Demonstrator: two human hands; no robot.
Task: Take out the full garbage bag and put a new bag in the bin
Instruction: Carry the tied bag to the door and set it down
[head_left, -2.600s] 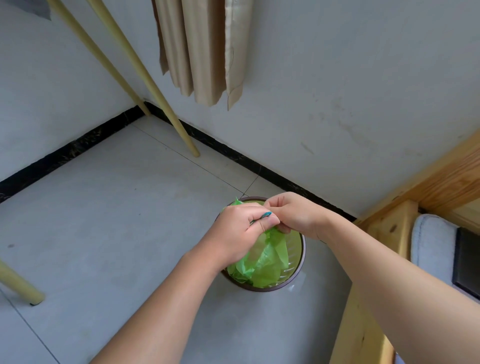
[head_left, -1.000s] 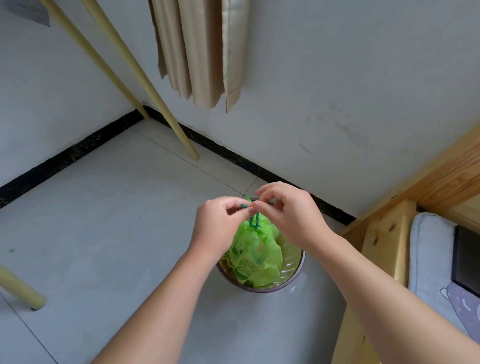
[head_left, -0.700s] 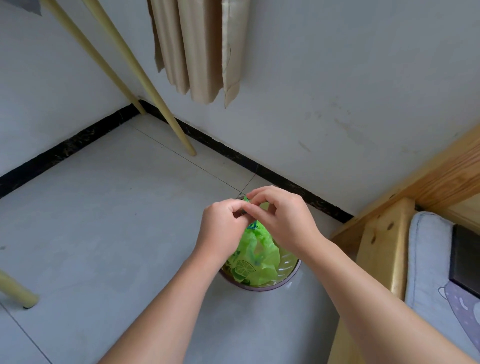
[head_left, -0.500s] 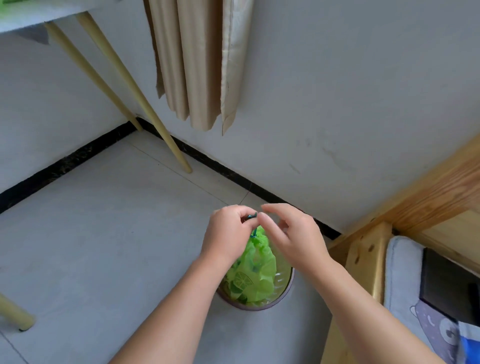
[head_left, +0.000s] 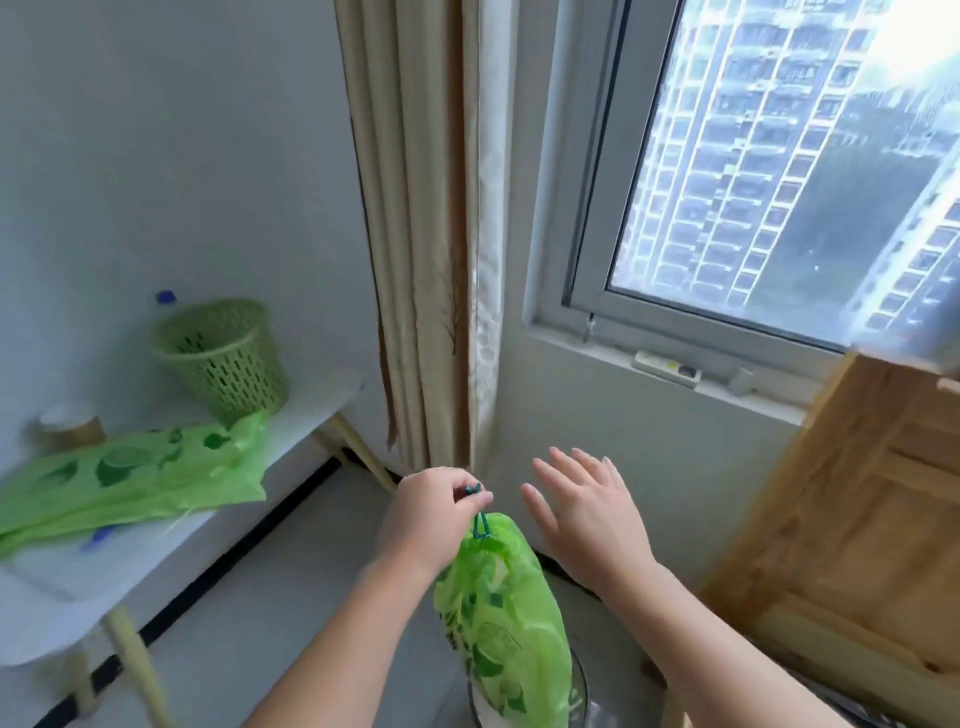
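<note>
My left hand (head_left: 434, 512) pinches the dark green drawstring (head_left: 480, 522) of the full green garbage bag (head_left: 501, 623). The tied bag hangs from that string, its lower end still within the bin (head_left: 579, 691) at the bottom edge of the view. Only a bit of the bin's rim shows. My right hand (head_left: 584, 512) is to the right of the bag, fingers spread, touching nothing. A flat, unused green bag (head_left: 124, 480) with a leaf print lies on the white table (head_left: 171, 535) at the left.
A green plastic basket (head_left: 223, 353) and a paper cup (head_left: 72, 428) stand on the white table. A beige curtain (head_left: 421, 234) hangs behind the bag beside a window (head_left: 779, 171). A wooden bed frame (head_left: 852, 519) fills the right side.
My left hand has lifted the tied bag up out of the bin by its drawstring. My right hand has let go and opened. The view has tilted up to the table and window.
</note>
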